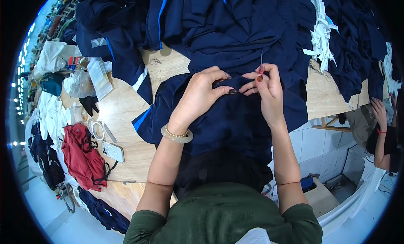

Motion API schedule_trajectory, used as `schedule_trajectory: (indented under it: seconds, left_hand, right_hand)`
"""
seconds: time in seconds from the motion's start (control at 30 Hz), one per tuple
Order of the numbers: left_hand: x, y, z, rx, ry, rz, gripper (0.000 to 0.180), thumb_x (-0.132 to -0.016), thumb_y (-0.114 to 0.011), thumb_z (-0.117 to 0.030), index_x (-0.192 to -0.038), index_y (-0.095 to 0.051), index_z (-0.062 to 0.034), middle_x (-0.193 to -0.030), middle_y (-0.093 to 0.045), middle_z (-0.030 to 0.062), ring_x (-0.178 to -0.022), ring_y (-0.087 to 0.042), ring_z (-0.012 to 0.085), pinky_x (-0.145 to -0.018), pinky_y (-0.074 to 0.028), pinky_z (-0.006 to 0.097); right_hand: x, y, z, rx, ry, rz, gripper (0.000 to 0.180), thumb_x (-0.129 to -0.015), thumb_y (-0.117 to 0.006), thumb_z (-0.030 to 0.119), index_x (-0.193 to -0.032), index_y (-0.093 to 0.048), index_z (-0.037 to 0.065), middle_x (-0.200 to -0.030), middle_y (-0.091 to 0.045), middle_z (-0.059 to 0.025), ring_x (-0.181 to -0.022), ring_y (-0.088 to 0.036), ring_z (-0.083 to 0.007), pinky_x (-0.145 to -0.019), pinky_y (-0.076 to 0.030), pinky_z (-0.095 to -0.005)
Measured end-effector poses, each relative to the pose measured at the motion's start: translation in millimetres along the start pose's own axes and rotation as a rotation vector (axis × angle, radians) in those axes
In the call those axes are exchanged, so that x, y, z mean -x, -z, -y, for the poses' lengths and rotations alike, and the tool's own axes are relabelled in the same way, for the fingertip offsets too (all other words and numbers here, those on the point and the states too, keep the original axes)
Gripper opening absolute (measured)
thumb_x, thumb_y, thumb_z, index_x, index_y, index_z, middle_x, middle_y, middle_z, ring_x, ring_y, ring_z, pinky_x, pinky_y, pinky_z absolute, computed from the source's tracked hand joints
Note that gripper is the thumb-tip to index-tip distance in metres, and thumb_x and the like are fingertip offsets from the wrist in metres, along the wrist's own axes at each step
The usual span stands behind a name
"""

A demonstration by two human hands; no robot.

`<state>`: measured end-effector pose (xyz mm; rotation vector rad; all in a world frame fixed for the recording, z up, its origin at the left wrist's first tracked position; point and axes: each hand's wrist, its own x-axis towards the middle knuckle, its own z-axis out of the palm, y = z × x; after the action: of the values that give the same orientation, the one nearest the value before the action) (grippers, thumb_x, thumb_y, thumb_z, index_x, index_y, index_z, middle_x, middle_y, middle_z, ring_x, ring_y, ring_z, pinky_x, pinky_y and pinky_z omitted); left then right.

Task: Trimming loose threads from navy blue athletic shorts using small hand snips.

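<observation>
A navy garment [219,105] with a bright blue stripe at its left end lies bunched over the table's near edge and my lap. My left hand [201,94] is closed on a fold of it, thumb pressed against the cloth. To the right, my right hand [269,90] pinches a thin pointed metal tool [261,61] with a red part at the fingers; it looks like a seam ripper. The tool's tip points up, away from the fold. The lower fingers of that hand touch the same fold, so part of the cloth's edge is hidden.
More navy garments [235,29] are heaped across the far side. White strips [322,35] lie on them at right. At left on the wooden table [130,155] are a phone [112,151], a red garment [82,155] and a clear bag [79,85]. Another person's hand [379,113] shows far right.
</observation>
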<state>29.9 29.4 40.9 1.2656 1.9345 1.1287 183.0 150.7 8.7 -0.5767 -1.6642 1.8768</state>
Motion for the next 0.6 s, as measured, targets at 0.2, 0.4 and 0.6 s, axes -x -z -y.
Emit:
schedule_trajectory:
  seconds: [0.2, 0.4, 0.6]
  left_hand:
    - [9.5, -15.9, 14.0, 0.063, -0.07, -0.463, 0.004, -0.081, -0.067, 0.002, -0.085, -0.07, 0.003, -0.088, -0.063, 0.0072, -0.08, -0.061, 0.0146, -0.074, -0.047, 0.024]
    - [10.2, 26.8, 39.2, 0.005, -0.014, -0.837, 0.006, -0.091, -0.06, -0.002, -0.09, -0.064, 0.0025, -0.083, -0.061, 0.0071, -0.071, -0.056, 0.0135, -0.066, -0.045, 0.026]
    - [25.4, 30.3, 11.0, -0.238, 0.008, -0.848, 0.007, -0.091, -0.061, -0.005, -0.095, -0.063, -0.0001, -0.092, -0.061, 0.0087, -0.077, -0.06, 0.0195, -0.068, -0.047, 0.028]
  right_hand:
    - [4.2, -4.3, -9.8, 0.058, 0.023, -0.03, 0.029, -0.103, -0.046, 0.028, -0.112, -0.042, 0.0, -0.098, -0.067, -0.0174, -0.076, -0.069, -0.0185, -0.068, -0.053, -0.0251]
    - [-2.4, -9.1, -4.9, 0.029, 0.017, -0.058, 0.028, -0.103, -0.046, 0.027, -0.111, -0.043, 0.0, -0.097, -0.068, -0.0184, -0.074, -0.07, -0.0191, -0.067, -0.054, -0.0253]
    - [-6.1, -7.2, -4.2, 0.052, 0.001, -0.063, 0.025, -0.103, -0.046, 0.025, -0.109, -0.045, 0.0, -0.096, -0.067, -0.0182, -0.073, -0.07, -0.0186, -0.066, -0.054, -0.0252]
